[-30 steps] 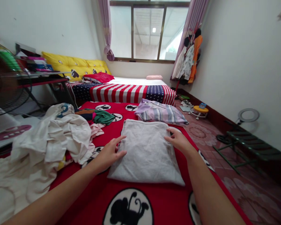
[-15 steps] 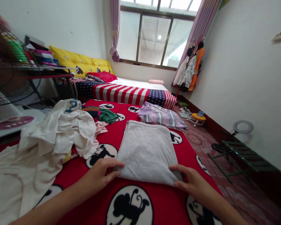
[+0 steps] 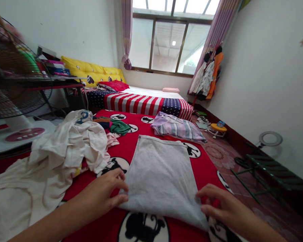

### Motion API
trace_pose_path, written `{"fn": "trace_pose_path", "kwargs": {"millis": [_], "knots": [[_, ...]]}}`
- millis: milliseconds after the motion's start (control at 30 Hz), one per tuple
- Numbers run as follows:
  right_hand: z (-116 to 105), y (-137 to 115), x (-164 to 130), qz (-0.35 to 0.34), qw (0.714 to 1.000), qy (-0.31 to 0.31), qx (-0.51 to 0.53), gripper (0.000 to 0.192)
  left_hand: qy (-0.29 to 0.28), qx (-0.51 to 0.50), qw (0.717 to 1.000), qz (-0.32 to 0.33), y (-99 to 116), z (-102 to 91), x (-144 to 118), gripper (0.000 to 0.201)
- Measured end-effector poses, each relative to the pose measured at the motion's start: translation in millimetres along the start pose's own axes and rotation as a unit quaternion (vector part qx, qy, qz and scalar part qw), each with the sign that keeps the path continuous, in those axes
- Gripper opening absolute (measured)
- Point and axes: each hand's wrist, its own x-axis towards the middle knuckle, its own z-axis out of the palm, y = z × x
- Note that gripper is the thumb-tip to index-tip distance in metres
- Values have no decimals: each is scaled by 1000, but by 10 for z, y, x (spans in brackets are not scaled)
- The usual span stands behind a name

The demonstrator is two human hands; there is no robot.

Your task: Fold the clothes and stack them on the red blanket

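Left hand (image 3: pixel 107 190), right hand (image 3: pixel 223 205) — half-open at edges of grey cloth (image 3: pixel 161 174), grip unclear, red blanket (image 3: pixel 204 164) beneath

Cut off at left edge: white-based fan with black wire cage (image 3: pixel 16 121), blades blurred, and cream crumpled cloth garment (image 3: pixel 68 144). Red blanket with round monkey prints (image 3: pixel 127 144): partly hidden beneath flat grey cloth (image 3: pixel 164 171). Left hand's fingers (image 3: pixel 122 185), right hand's fingers (image 3: pixel 209 190): grip on cloth undeterminable. Stacked purple and blue items (image 3: pixel 57 66): too small to identify.
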Motion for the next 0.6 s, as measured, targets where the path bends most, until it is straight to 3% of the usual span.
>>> {"fn": "trace_pose_path", "kwargs": {"millis": [67, 167, 300, 367, 433, 533, 600], "knots": [[-109, 21, 370, -10, 997, 74, 3, 30, 53, 8, 998, 38, 115, -52, 297, 23], [-127, 23, 1030, 3, 987, 157, 24, 38, 70, 4, 993, 100, 315, 23, 890, 37], [16, 10, 1678, 87, 956, 279, -3, 59, 75, 68, 994, 52, 376, 344, 1561, 50], [94, 38, 1812, 108, 942, 317, -18, 61, 94, 107, 990, 18, 296, 514, 1725, 56], [154, 90, 1854, 80, 939, 333, -8, 49, 122, 134, 983, 10, 199, 633, 1780, 58], [197, 188, 1870, -12, 916, 398, 45, 29, 142, 147, 979, 11, 100, 679, 1769, 61], [199, 249, 1903, -32, 899, 433, 61, 26, 137, 152, 979, -3, 70, 645, 1768, 65]]}}
